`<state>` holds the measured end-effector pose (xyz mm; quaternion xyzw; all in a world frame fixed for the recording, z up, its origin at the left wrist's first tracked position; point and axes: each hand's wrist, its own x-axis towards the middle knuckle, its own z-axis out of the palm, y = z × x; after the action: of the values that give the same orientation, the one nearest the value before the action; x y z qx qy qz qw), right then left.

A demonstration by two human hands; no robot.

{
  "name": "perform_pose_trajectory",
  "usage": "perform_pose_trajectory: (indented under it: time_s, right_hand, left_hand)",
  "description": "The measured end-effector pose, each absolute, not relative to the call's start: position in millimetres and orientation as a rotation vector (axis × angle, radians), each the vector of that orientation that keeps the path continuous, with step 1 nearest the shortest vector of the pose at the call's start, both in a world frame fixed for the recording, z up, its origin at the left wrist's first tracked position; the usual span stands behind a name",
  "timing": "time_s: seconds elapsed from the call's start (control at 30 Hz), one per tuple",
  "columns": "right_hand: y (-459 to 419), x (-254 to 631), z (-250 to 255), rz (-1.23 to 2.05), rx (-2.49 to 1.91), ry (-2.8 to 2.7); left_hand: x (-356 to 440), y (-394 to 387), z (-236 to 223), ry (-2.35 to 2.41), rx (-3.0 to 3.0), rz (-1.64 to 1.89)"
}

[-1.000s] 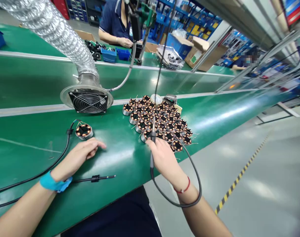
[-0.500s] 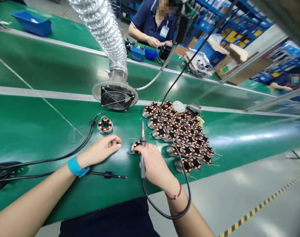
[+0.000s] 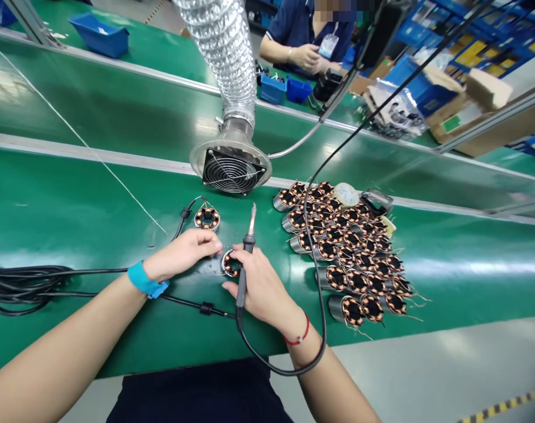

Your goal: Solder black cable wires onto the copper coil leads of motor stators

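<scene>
One soldering iron (image 3: 245, 264) points almost upright from the right hand (image 3: 261, 288).

A foil duct (image 3: 225, 53) ends in a grilled fume extractor (image 3: 231, 171) at the green conveyor (image 3: 95, 188); blue bins (image 3: 98, 35) stand beyond
</scene>
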<state>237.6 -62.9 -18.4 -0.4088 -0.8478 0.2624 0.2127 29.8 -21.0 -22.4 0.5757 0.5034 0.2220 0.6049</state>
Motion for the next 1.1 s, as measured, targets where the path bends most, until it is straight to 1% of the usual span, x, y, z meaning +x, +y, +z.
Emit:
perform_pose_trajectory:
  time_s: [0.13,0.2,0.3,0.43,0.5,0.6,0.8,0.93,1.1]
  right_hand:
    - [-56,238,-35,0.818,-0.955,-2.308]
    - [-56,240,-41,0.808,-0.915,-2.276]
    - [-56,242,-45,0.769,-0.966,-2.199]
    - [-54,247,-46,0.722,-1.044,-2.132]
    - [-53,248,-46,0.727,-1.049,-2.125]
    - [-53,249,-45,0.736,-1.059,-2.122]
    - [-53,248,-43,0.778,-0.966,-2.179]
    - [-51,252,-44,0.809,-1.028,-2.140]
    - [-49,257,-45,0.787,-1.047,-2.103]
  left_hand:
    - [35,-22,-24,1.046,1.026,0.527]
    - [39,-23,-26,1.032,1.006,0.542]
    - [40,-26,-24,1.045,1.208,0.500]
    - [32,-30,-13,1.055,1.540,0.231]
    - [29,-29,-8,1.053,1.598,0.172]
    - [29,-26,-7,1.065,1.513,0.255]
    - [46,-28,-20,1.069,1.113,0.420]
    - [45,-33,-20,1.092,1.243,0.429]
    - [35,-33,-13,1.062,1.545,0.129]
